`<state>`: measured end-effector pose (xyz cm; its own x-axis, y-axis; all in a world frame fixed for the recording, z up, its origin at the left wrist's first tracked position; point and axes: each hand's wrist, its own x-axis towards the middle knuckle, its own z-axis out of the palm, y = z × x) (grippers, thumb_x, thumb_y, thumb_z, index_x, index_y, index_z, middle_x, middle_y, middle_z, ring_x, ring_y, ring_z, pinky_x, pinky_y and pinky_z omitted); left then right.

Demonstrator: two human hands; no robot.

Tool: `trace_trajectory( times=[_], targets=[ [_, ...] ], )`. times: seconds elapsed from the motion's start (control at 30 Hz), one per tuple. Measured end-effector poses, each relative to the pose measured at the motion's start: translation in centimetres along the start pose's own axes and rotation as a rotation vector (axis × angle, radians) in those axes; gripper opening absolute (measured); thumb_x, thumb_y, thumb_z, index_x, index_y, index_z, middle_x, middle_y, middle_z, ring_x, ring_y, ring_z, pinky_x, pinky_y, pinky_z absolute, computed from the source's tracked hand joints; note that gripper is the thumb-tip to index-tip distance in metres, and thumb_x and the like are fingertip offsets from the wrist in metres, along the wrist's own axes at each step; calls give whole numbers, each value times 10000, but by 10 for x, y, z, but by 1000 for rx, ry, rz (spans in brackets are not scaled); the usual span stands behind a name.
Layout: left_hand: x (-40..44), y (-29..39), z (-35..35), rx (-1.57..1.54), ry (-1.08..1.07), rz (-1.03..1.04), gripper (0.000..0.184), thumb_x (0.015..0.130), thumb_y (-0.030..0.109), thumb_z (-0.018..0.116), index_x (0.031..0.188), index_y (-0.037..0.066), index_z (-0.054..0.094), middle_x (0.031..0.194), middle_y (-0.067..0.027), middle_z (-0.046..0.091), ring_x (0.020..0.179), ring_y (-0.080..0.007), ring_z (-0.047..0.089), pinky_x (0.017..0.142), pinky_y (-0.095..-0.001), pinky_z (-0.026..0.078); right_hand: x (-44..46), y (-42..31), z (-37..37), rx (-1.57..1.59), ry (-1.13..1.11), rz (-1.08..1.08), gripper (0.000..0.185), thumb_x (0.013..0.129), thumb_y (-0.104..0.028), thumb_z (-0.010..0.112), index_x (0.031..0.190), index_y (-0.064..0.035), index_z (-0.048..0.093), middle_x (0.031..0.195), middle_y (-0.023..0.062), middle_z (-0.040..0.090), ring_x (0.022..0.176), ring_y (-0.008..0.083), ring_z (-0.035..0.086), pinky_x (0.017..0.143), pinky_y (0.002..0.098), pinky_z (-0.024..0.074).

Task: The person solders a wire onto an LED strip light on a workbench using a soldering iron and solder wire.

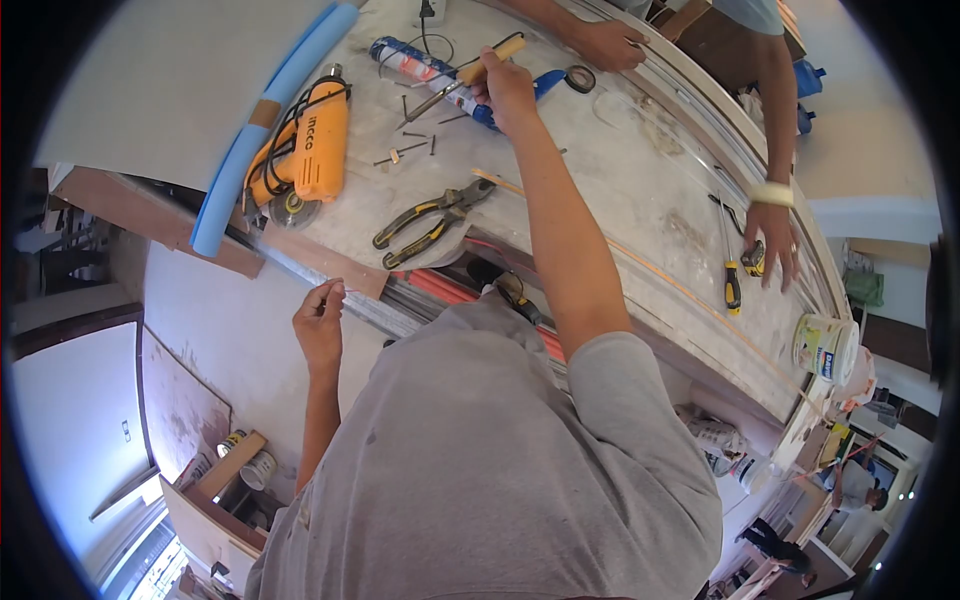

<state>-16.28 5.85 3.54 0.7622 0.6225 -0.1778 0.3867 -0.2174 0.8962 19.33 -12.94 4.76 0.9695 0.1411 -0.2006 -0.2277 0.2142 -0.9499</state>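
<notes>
My right hand (508, 92) is closed around the wooden handle of a chisel-like tool (492, 58), whose narrow metal blade points down and left over the table. Under it lies a blue and white sealant tube (425, 70). My left hand (320, 318) is off the table's near edge, thumb and fingertips pinched together; whatever they hold is too small to make out. Between my hands lie black and yellow pliers (432, 222), jaws toward the right. Several screws and nails (404, 153) are scattered near the blade. An orange heat gun (322, 140) with its black cord rests left of them.
A blue foam tube (262, 125) runs along the table's left side. Another person's hands (612, 46) (772, 232) rest at the far edge. Near them are a screwdriver (732, 285), a tape measure (753, 258), a black tape roll (580, 79) and a white tub (822, 345).
</notes>
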Motion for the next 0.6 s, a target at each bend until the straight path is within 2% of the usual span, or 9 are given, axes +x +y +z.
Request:
trace_trajectory(
  times=[0.2, 0.33, 0.43, 0.6],
  targets=[
    [1, 1, 4, 0, -22, 34, 239, 921, 205, 632, 998, -11, 696, 802, -25, 620, 695, -86, 541, 616, -232, 458, -1, -2, -1, 10, -12, 18, 363, 945, -326, 556, 787, -2, 591, 649, 84, 592, 522, 137, 528, 480, 260, 425],
    [2, 3, 7, 22, -22, 66, 189, 922, 150, 624, 987, -11, 697, 842, -36, 643, 706, -91, 552, 627, -235, 473, 5, 4, -2, 44, -5, -14, 410, 953, -316, 537, 771, 44, 608, 625, 93, 598, 461, 136, 526, 425, 266, 430],
    [5, 11, 12, -40, -12, 68, 181, 917, 119, 626, 988, -35, 688, 897, -69, 675, 735, -108, 587, 668, -240, 498, 5, 6, -6, 74, -29, 5, 398, 950, -327, 548, 784, 31, 600, 646, 90, 597, 492, 134, 529, 447, 264, 427],
    [22, 34, 28, -191, 11, -66, 230, 920, 105, 621, 1051, -85, 624, 978, -146, 680, 833, -150, 643, 752, -261, 525, 0, 0, -8, 77, -83, 13, 397, 944, -357, 567, 802, 13, 598, 664, 77, 582, 540, 128, 521, 490, 264, 415]
  ],
)
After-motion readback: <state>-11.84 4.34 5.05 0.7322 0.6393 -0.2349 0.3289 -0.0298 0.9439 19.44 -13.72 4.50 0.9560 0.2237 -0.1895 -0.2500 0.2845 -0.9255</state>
